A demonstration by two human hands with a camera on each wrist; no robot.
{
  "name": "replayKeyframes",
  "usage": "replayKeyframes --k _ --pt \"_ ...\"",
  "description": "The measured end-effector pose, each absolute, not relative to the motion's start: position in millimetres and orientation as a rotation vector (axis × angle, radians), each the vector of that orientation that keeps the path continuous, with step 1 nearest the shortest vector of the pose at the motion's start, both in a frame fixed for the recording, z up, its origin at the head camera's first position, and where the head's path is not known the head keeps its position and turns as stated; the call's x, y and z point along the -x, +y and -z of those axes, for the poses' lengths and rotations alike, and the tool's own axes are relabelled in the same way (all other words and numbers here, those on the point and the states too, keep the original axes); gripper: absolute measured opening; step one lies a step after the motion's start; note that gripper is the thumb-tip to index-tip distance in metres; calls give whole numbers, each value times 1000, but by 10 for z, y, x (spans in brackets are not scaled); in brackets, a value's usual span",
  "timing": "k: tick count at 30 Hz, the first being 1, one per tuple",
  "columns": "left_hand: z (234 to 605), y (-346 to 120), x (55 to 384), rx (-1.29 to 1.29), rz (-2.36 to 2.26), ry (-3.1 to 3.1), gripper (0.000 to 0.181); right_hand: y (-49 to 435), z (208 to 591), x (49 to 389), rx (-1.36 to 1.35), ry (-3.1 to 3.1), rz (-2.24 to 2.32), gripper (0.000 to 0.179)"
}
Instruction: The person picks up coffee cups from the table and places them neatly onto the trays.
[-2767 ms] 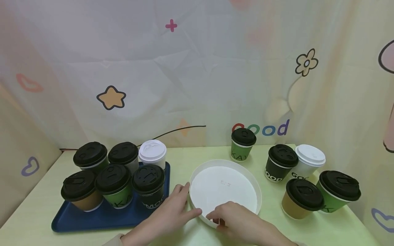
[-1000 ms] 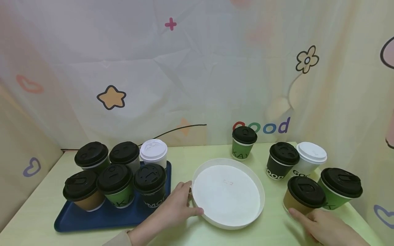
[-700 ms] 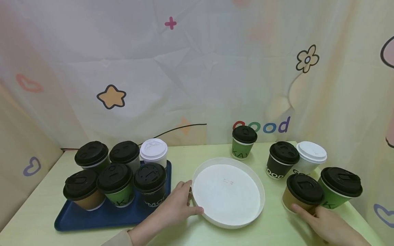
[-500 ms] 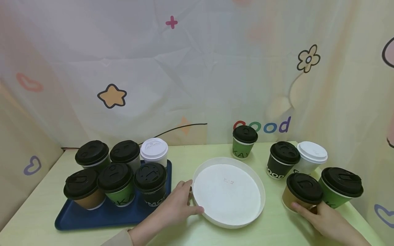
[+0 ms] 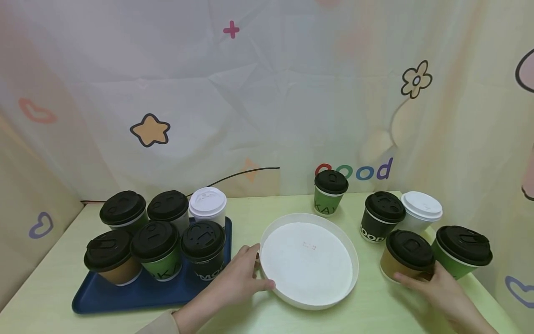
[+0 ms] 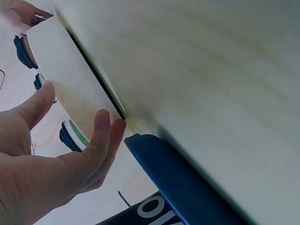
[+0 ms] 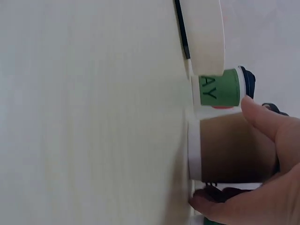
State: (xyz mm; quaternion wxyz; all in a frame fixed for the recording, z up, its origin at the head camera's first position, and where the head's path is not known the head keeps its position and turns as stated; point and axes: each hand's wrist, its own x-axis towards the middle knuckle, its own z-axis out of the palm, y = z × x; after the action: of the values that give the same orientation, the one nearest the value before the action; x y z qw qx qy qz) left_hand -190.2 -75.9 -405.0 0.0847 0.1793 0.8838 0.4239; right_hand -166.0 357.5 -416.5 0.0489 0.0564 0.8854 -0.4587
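A round white tray (image 5: 308, 264) with a low wall lies on the table. My left hand (image 5: 242, 278) touches its left side, thumb near the rim and fingers extended along the outer wall (image 6: 70, 79). To the right, my right hand (image 5: 440, 292) grips a brown paper coffee cup (image 5: 393, 265) with a black lid. Its thumb is on one side of the cup's body (image 7: 234, 150) and its fingers are on the other. The cup is upright, its base close to the tabletop. A green cup (image 5: 450, 260) stands just right of it.
A black cup (image 5: 371, 227) and a white-lidded cup (image 5: 417, 218) stand behind the brown one. Another green cup (image 5: 327, 202) is behind the tray. At left, a blue tray (image 5: 150, 297) holds several lidded cups in two rows.
My right hand left the white tray's front edge, reached right and took hold of the brown cup, which has shifted slightly left and back. My left hand stayed at the tray.
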Motion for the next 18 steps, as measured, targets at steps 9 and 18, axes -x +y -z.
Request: replayKeyframes --k 9,18 --pt "4042 -755 1918 -517 -1256 2622 81 3481 4169 1716 -261 2587 1645 84" --pt "4029 -760 1926 -512 -1265 2608 80 3382 4127 1713 -326 2520 1737 82"
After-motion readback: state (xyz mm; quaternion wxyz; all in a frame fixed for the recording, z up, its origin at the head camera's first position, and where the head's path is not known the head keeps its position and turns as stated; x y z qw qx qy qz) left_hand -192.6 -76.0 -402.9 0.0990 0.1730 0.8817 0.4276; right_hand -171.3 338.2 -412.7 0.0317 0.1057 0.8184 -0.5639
